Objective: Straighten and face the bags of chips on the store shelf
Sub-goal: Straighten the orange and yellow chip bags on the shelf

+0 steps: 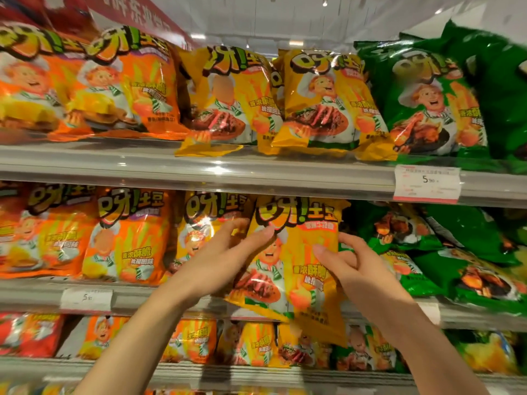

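1. The store shelf (256, 172) fills the view in several tiers, each packed with chip bags in colour blocks: orange at left, yellow in the middle, green at right.
2. On the top tier the orange bags (85, 81) stand fairly upright and face front; the two yellow bags (322, 101) beside them lean and overlap, their bottom edges hanging over the shelf lip. These look unfinished.
3. The green bags (427, 104) at top right face front but tilt, and on the middle tier the green bags (467, 269) have slumped flat and lie in disorder. I judge that block needs the most work.
4. The middle tier's orange bags (125, 238) stand upright with labels forward, so that part looks done.
5. The bag in hand (296, 252) is the yellow one at the middle tier's centre; it is tilted, its lower edge hanging past the shelf front.
6. The left hand (225, 255) lies against its left side, thumb on the front and fingers reaching behind, loosely gripping.
7. The right hand (345, 263) pinches the bag's right edge, thumb in front, fingers curled behind.
8. Overall, the job looks roughly midway.
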